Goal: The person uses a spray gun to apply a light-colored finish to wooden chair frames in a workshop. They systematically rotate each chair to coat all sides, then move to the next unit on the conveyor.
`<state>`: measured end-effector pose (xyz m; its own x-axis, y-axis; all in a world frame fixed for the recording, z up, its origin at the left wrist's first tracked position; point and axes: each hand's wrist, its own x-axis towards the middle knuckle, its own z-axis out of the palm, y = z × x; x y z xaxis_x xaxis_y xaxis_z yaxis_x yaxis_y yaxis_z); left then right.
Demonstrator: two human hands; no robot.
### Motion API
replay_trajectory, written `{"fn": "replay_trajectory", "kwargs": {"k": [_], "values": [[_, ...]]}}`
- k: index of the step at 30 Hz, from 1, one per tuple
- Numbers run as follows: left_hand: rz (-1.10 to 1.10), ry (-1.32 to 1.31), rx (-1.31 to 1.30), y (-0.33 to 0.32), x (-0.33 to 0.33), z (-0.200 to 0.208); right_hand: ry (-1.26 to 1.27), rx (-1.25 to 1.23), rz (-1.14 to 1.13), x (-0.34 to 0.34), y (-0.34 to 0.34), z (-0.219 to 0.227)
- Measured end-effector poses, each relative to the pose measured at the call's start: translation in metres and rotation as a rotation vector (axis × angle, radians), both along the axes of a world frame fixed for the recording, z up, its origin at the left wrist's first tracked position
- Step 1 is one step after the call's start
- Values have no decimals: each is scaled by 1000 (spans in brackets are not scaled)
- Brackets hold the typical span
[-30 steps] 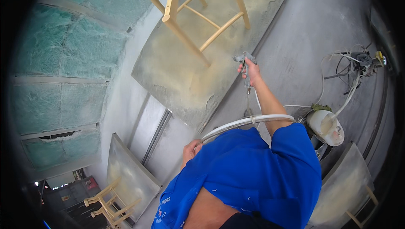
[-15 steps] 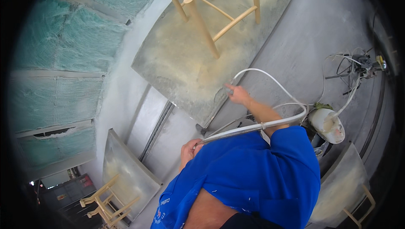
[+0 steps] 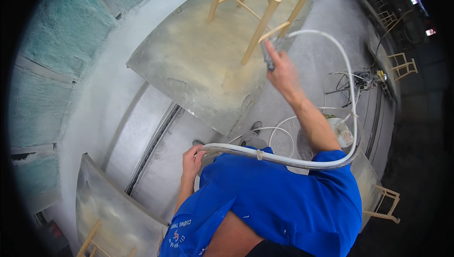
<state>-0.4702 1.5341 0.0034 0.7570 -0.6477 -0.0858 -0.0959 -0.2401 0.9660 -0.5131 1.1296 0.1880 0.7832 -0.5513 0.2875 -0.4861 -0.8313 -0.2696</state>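
My right hand [image 3: 285, 76] is stretched forward, closed around a grey spray gun [image 3: 268, 60], with one finger pointing along it. Close in front of the gun stands a pale wooden chair frame [image 3: 266, 20] with legs and crossbars. From the gun a white hose [image 3: 350, 79] arcs to the right and curls back across my body. My left hand [image 3: 190, 162] grips the bundled hose at waist height. Under the chair frame lies a broad grey panel [image 3: 189, 75], dusted yellowish, with a worn near corner.
Green fibrous filter panels [image 3: 66, 34] line the left wall. A floor track [image 3: 153, 148] runs beside the panel. A second panel [image 3: 111, 200] bears another wooden frame [image 3: 90, 238]. At right are a pump-like machine [image 3: 362, 81], a whitish bucket [image 3: 341, 133] and another frame [image 3: 387, 204].
My right hand has moved forward and right, bringing the spray gun up to the chair frame. The hose's loop has lifted and widened. My left hand has shifted left, still on the hose; the view has turned.
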Motion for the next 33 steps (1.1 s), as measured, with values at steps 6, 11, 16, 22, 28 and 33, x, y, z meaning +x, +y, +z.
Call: {"fn": "replay_trajectory", "kwargs": {"k": [6,11,16,22,28,33], "values": [[-74,66,-67,21,24,-16,92,-255,-58,61,24,55],[68,47,10,56,38,-13,486,-71,29,117,41,-44],[216,118,196,124,35,-1,612,223,34,137,57,-154],[251,156,20,155,36,-13,495,331,-125,148,76,-135],[123,112,-14,142,64,-20,52,-94,-241,159,51,0],[92,70,5,137,69,-15,171,-152,-105,152,49,54]]}}
